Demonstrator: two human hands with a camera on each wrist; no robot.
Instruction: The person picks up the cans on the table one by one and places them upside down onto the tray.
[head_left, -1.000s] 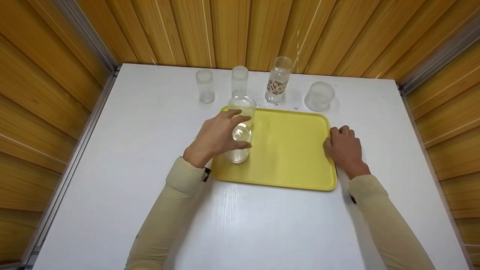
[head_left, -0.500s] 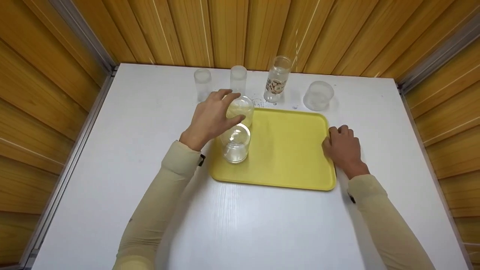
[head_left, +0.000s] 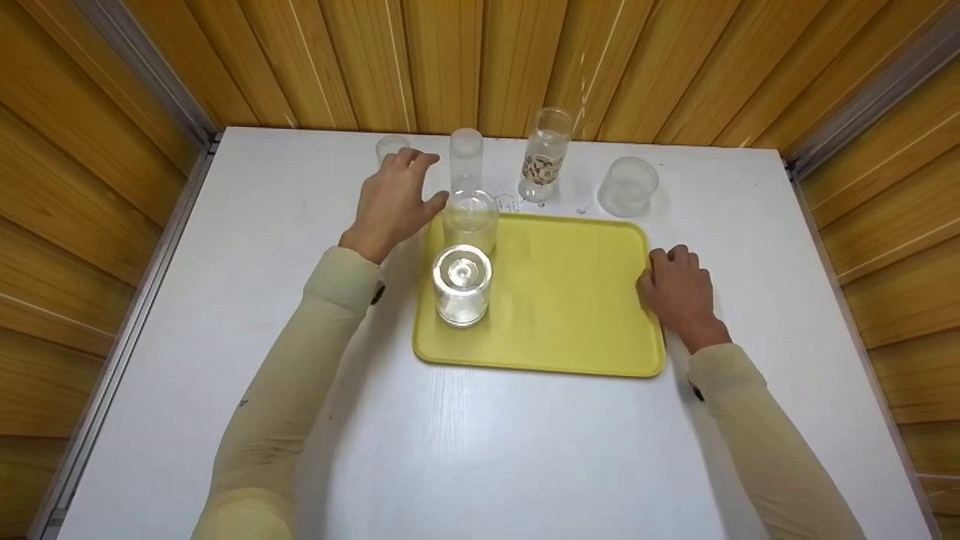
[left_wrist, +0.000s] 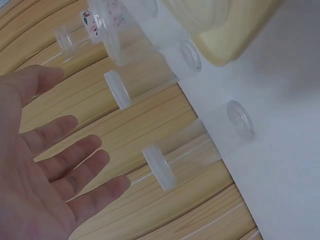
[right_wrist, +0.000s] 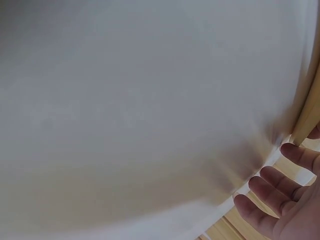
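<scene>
My left hand [head_left: 394, 199] reaches over the back left of the table, its fingers spread and holding nothing. Just beyond it stands a slim clear container with a whitish top [head_left: 391, 145], partly hidden by the hand. In the left wrist view this slim container [left_wrist: 192, 150] stands apart from the fingertips [left_wrist: 120, 185]. My right hand [head_left: 681, 292] holds the right rim of a yellow tray [head_left: 570, 300], thumb on the inner side. Two clear cylindrical containers stand on the tray's left side, a near one [head_left: 462, 289] and a far one [head_left: 471, 217].
Along the back of the white table [head_left: 480, 450] stand another slim clear container [head_left: 466, 157], a tall patterned one [head_left: 545, 154] and a short wide one [head_left: 628, 187]. Wood-patterned panels [head_left: 442, 60] enclose the back and sides.
My left hand has moved from above the near container on the tray, back and left, to the slim container at the back left. The right hand stays at the tray's rim.
</scene>
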